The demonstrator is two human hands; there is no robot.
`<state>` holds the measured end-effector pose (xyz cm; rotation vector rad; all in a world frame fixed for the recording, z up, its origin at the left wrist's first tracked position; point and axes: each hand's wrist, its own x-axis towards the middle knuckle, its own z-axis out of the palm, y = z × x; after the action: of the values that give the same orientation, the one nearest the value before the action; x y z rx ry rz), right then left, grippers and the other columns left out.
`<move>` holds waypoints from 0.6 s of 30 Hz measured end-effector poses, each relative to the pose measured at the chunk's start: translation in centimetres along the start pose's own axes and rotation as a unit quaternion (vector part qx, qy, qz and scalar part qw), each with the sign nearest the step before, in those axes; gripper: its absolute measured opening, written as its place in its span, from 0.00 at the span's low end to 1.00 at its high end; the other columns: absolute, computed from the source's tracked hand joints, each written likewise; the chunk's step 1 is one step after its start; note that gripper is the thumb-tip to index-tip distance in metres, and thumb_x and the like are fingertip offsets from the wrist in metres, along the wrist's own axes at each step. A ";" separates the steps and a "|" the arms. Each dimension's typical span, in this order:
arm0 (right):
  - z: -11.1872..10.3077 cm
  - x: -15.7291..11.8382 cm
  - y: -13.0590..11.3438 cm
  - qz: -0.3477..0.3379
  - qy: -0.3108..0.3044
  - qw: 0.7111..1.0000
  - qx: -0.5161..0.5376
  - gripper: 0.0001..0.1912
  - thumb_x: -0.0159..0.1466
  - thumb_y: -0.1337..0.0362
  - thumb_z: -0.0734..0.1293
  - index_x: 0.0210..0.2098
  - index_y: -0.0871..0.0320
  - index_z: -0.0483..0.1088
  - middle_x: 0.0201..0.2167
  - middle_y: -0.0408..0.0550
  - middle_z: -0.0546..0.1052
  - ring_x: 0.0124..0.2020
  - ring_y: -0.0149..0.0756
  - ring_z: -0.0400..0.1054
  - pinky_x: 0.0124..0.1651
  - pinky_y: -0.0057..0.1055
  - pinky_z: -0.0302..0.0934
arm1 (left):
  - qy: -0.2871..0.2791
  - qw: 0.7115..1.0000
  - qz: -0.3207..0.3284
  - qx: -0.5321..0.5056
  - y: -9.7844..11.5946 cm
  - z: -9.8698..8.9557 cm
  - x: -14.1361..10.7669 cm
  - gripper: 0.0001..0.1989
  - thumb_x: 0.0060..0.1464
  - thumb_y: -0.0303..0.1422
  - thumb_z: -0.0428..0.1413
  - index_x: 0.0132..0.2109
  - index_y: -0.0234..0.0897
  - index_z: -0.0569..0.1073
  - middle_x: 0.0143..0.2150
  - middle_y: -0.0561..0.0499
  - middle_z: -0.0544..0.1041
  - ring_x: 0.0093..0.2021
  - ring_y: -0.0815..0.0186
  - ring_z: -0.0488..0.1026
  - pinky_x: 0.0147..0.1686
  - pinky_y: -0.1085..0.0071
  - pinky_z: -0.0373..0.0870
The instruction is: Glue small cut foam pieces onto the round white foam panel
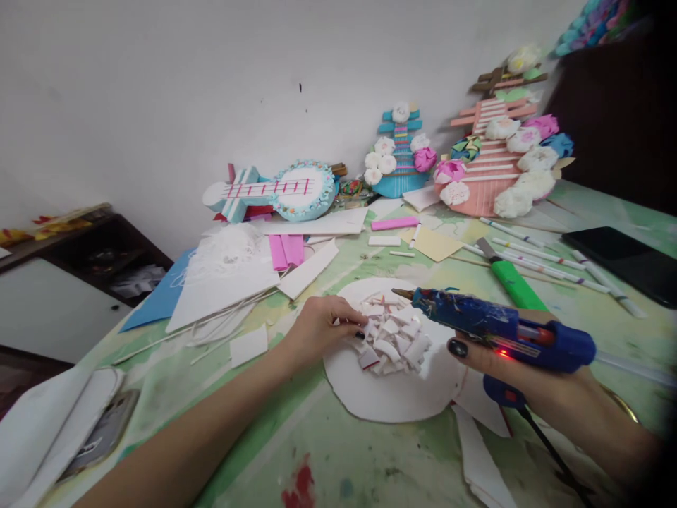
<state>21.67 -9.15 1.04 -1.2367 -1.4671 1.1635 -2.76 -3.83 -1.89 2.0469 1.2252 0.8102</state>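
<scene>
Lying against the left hand's fingers (343, 309), the heap of small white pieces (394, 339) sits on a round white board (370, 402), on the paint-stained tabletop (254, 437). White offcuts (481, 458) lie at the board's near right edge. The blue glue gun (476, 317) hangs above the board's right part, hiding some of it, its nozzle pointing left by the heap's far side. The left hand (320, 328) has thumb and forefinger nearly together at the heap; whether a piece is pinched between them, I cannot tell. The right hand (534, 374) is clamped around the glue gun. Beyond lie a green cutter (515, 282), a dark phone (627, 261) and white paper sticks (550, 268); farther back, decorated model instruments (301, 190) line the wall (211, 92).
</scene>
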 end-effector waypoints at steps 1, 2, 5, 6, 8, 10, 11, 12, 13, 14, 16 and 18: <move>0.0 0.0 0.1 -0.001 0.000 1.000 -0.001 0.10 0.47 0.59 0.72 0.26 0.57 0.72 0.15 0.38 0.61 0.14 0.25 0.51 0.11 0.21 0.44 | -0.007 1.000 0.004 0.002 0.0 -0.1 0.0 0.07 0.44 0.28 0.60 0.32 0.41 0.81 0.28 0.48 0.78 0.29 0.66 0.71 0.30 0.73 0.64; -0.1 0.0 0.2 -0.004 -0.003 1.000 0.000 0.09 0.47 0.59 0.72 0.25 0.57 0.72 0.14 0.37 0.60 0.13 0.25 0.52 0.10 0.21 0.45 | -0.014 1.000 0.009 0.007 0.0 -0.3 0.1 0.07 0.44 0.28 0.60 0.32 0.42 0.81 0.28 0.48 0.78 0.29 0.66 0.71 0.30 0.73 0.65; -0.2 0.0 0.5 -0.019 -0.011 1.000 0.000 0.09 0.47 0.59 0.72 0.24 0.57 0.72 0.13 0.38 0.60 0.14 0.26 0.53 0.11 0.21 0.47 | -0.026 0.999 0.030 0.030 0.0 -0.5 0.1 0.07 0.44 0.29 0.61 0.33 0.43 0.81 0.28 0.48 0.78 0.30 0.66 0.72 0.31 0.73 0.65; -0.2 0.0 0.5 -0.021 -0.009 1.000 -0.001 0.09 0.47 0.59 0.73 0.24 0.57 0.72 0.13 0.38 0.61 0.14 0.26 0.54 0.11 0.21 0.48 | -0.027 0.998 0.039 0.039 0.0 -0.5 0.1 0.07 0.44 0.29 0.60 0.33 0.44 0.81 0.28 0.48 0.78 0.30 0.65 0.72 0.32 0.73 0.66; -0.1 0.0 0.4 -0.016 -0.004 1.000 0.000 0.10 0.47 0.59 0.73 0.26 0.57 0.73 0.15 0.39 0.64 0.15 0.27 0.55 0.12 0.22 0.48 | -0.029 0.996 0.055 0.058 -0.1 -0.4 0.1 0.07 0.45 0.29 0.60 0.33 0.44 0.81 0.28 0.48 0.78 0.31 0.65 0.72 0.33 0.72 0.66; 0.0 0.0 0.3 -0.004 0.005 1.000 0.007 0.11 0.46 0.58 0.73 0.26 0.57 0.73 0.16 0.40 0.66 0.15 0.27 0.55 0.12 0.22 0.49 | -0.033 0.994 0.063 0.079 -0.1 -0.3 0.1 0.06 0.46 0.29 0.60 0.32 0.44 0.81 0.28 0.48 0.77 0.31 0.65 0.72 0.33 0.72 0.65; 0.0 0.0 0.2 0.003 0.010 1.000 0.010 0.11 0.46 0.58 0.74 0.25 0.57 0.73 0.16 0.40 0.66 0.15 0.26 0.55 0.13 0.22 0.49 | -0.035 0.993 0.066 0.087 -0.1 -0.3 0.1 0.07 0.46 0.28 0.60 0.32 0.43 0.81 0.28 0.48 0.77 0.31 0.65 0.72 0.33 0.72 0.65; 0.1 0.0 0.2 0.009 0.011 1.000 0.013 0.11 0.45 0.58 0.74 0.24 0.57 0.72 0.15 0.39 0.65 0.15 0.26 0.55 0.13 0.22 0.48 | -0.034 0.993 0.068 0.093 0.0 -0.2 0.0 0.07 0.46 0.28 0.59 0.32 0.43 0.81 0.28 0.48 0.77 0.31 0.65 0.72 0.33 0.72 0.65; 0.1 0.0 0.2 0.011 0.010 1.000 0.015 0.11 0.45 0.58 0.74 0.23 0.57 0.72 0.15 0.38 0.64 0.15 0.26 0.55 0.13 0.22 0.48 | -0.032 0.992 0.070 0.096 0.0 -0.2 0.0 0.07 0.46 0.28 0.59 0.32 0.43 0.81 0.28 0.48 0.77 0.31 0.65 0.72 0.33 0.72 0.65; 0.1 0.0 0.2 0.010 0.009 1.000 0.016 0.11 0.45 0.58 0.74 0.22 0.57 0.71 0.14 0.38 0.64 0.15 0.26 0.55 0.13 0.22 0.48 | -0.030 0.992 0.072 0.097 0.0 -0.1 0.0 0.07 0.46 0.28 0.59 0.32 0.43 0.81 0.28 0.48 0.77 0.31 0.65 0.72 0.33 0.71 0.65; 0.1 0.0 0.3 0.011 0.006 1.000 0.013 0.11 0.46 0.58 0.74 0.23 0.57 0.72 0.16 0.39 0.65 0.15 0.25 0.54 0.13 0.22 0.47 | -0.026 0.992 0.074 0.097 0.0 -0.1 0.0 0.07 0.46 0.27 0.58 0.31 0.43 0.80 0.28 0.48 0.77 0.31 0.65 0.71 0.33 0.71 0.65; 0.1 0.0 0.4 0.022 0.011 1.000 0.010 0.12 0.46 0.58 0.73 0.27 0.58 0.73 0.19 0.41 0.68 0.16 0.25 0.54 0.13 0.22 0.46 | -0.025 0.992 0.076 0.097 -0.1 0.0 0.0 0.08 0.46 0.26 0.58 0.31 0.43 0.80 0.28 0.48 0.77 0.30 0.65 0.71 0.32 0.71 0.65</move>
<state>21.68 -9.12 0.64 -1.2700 -1.4159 1.1870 -2.79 -3.80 -1.98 2.3267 1.1717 0.7275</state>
